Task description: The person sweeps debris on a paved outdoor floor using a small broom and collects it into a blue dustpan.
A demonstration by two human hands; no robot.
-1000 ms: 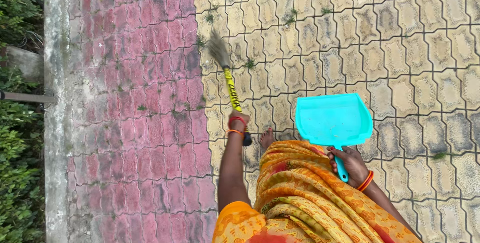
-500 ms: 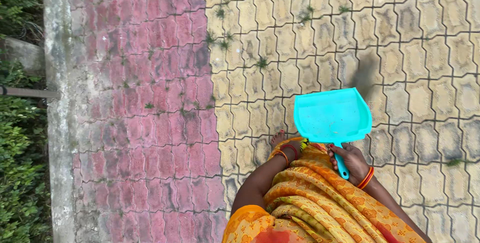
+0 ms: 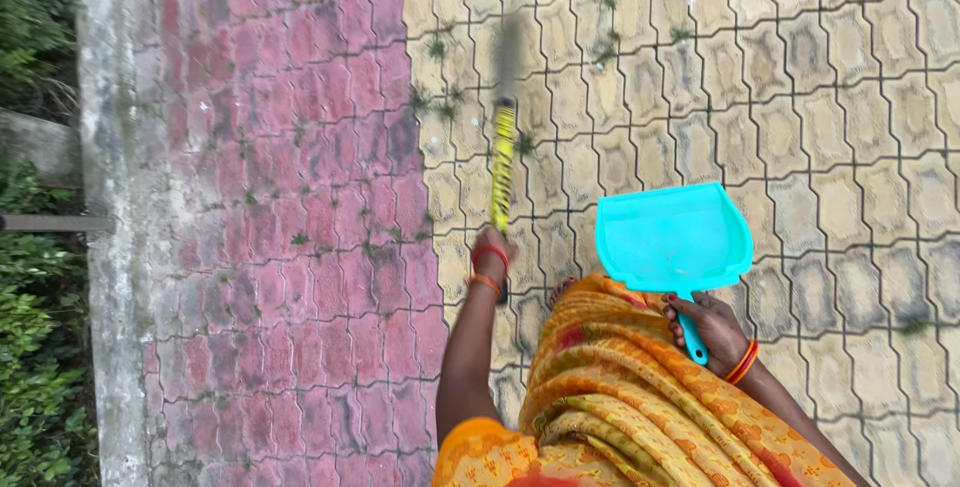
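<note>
My left hand [image 3: 496, 245] grips the yellow handle of a broom [image 3: 503, 152] that reaches forward over the yellow paving; its bristle end is blurred with motion. Red and orange bangles circle that wrist. My right hand [image 3: 712, 327] holds a turquoise dustpan [image 3: 672, 239] by its short handle, the pan level above the ground and with nothing in it. An orange and yellow patterned garment [image 3: 620, 387] covers my body below both hands. A bare foot [image 3: 560, 293] peeks out under the cloth.
Interlocking yellow paving blocks [image 3: 800, 97] fill the right side, red blocks [image 3: 300, 197] the middle, with small weeds [image 3: 440, 47] in the joints. A concrete curb [image 3: 105, 247] runs along the left, with green bushes [image 3: 35, 347] and a pipe [image 3: 45, 223] beyond it.
My left arm swung the broom from the left across in front of my body, where it was hidden half a second ago, and back out forward. The dustpan stayed almost still.
</note>
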